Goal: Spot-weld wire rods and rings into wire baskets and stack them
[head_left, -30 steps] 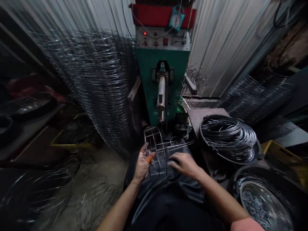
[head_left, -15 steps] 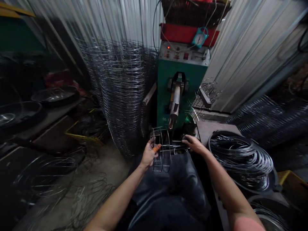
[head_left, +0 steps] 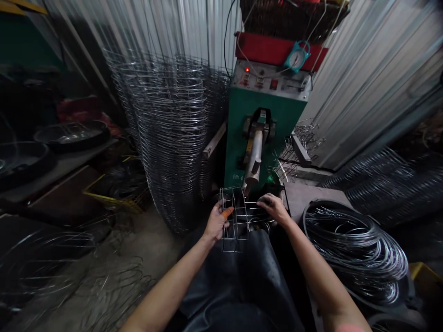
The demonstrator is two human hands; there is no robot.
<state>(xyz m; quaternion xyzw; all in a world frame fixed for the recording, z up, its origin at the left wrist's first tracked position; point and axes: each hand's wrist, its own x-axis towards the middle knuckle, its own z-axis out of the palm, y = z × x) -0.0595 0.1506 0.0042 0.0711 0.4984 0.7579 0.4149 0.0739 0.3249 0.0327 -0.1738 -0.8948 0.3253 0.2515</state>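
My left hand (head_left: 217, 221), with an orange finger guard on one finger, grips the side of a wire cage frame (head_left: 234, 220) of bent steel rings and straight rods. The frame's far end sits just below the electrode (head_left: 252, 161) of a green spot-welding machine (head_left: 266, 110). My right hand (head_left: 273, 207) lies on the ends of straight wires (head_left: 256, 204) that run across to the frame. Whether those fingers fully close around the wires is hard to see. Dark trousers (head_left: 238, 276) lie beneath both hands.
A tall stack of wire frames (head_left: 166, 129) stands left of the machine. A large coil of steel wire (head_left: 356, 249) lies at right. Loose wire frames (head_left: 114, 290) cover the floor at left, near a yellow crate (head_left: 110, 198). Corrugated metal sheeting (head_left: 374, 78) forms the wall behind.
The wire frame has moved forward, closer to the electrode. My right hand has moved from above my lap up to the wire ends. The view has shifted slightly.
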